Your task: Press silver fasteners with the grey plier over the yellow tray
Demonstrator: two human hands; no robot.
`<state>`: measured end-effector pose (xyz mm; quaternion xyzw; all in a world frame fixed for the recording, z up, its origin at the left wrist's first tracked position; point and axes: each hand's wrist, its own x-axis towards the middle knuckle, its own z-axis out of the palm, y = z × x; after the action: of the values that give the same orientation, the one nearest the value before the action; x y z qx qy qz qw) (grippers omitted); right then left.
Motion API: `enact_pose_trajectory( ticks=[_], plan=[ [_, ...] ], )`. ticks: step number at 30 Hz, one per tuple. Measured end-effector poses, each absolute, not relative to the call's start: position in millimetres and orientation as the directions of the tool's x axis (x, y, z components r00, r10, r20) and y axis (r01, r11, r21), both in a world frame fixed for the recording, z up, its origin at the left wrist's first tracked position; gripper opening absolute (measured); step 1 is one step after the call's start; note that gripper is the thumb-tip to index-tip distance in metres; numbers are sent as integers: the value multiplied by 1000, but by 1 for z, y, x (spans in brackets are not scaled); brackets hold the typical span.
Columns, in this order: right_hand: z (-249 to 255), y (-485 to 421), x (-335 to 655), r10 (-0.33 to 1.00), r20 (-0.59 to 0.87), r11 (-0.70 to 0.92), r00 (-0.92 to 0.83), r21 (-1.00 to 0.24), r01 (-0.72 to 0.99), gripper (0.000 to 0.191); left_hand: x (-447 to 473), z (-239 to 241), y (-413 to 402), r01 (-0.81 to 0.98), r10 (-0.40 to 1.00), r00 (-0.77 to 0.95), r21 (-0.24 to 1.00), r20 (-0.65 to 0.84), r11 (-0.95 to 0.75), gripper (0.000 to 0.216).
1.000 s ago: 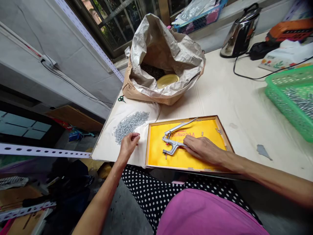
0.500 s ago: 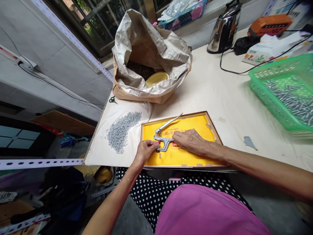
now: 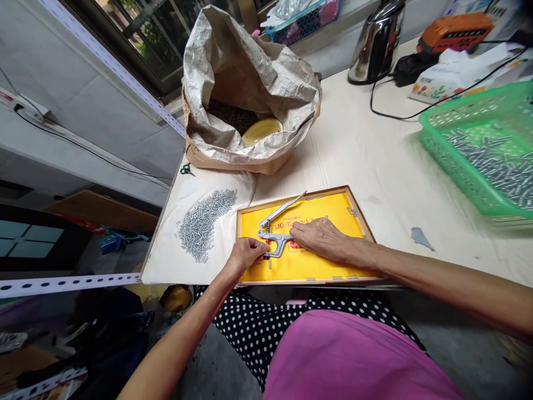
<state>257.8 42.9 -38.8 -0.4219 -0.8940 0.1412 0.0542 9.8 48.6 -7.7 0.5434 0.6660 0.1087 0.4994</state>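
Observation:
A grey metal hand-press plier [image 3: 277, 239] lies over a shallow tray [image 3: 238, 222] with a yellow printed base, its long silver lever raised. My right hand [image 3: 318, 238] is closed around the plier's fixed handle at the tray's middle. At the plier's jaw, my left hand [image 3: 247, 253] is pinched with thumb and forefinger together; whatever is between the fingertips is too small to make out. A bit of red shows at the jaw. Just below it lies a small metal spring-like piece [image 3: 270, 265]. More small metal pieces lie along the tray's edges.
Left of the tray spreads a pile of small metal pieces [image 3: 204, 222]. Green scissors [image 3: 187, 170] lie behind it. A large open sack [image 3: 250, 158] stands at the back, holding a yellow dish [image 3: 263, 131]. A green basket [image 3: 458, 183] of metal parts and a kettle [image 3: 377, 47] are at right.
The whole view has shifted slightly. My left hand remains pinched at the jaw and my right hand still grips the plier; its lever stays raised.

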Motion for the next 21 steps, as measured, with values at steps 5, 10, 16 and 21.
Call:
enact_pose_trajectory(
  ticks=[5, 10, 16, 21],
  plan=[
    [-31, 50, 263, 724, 41, 664, -688, -311, 680, 27, 13, -5, 49, 623, 821, 56, 662, -568, 415, 31],
    [-23, 70, 265, 754, 198, 657, -626, -234, 717, 75, 13, -5, 48, 652, 825, 39, 640, -564, 406, 31],
    [-17, 76, 257, 750, 81, 657, -657, -214, 723, 69, 13, -6, 50, 685, 821, 72, 627, -566, 372, 31],
    [-21, 70, 257, 760, 73, 644, -646, -220, 733, 66, 15, -3, 52, 679, 811, 62, 620, -582, 393, 32]
  ],
)
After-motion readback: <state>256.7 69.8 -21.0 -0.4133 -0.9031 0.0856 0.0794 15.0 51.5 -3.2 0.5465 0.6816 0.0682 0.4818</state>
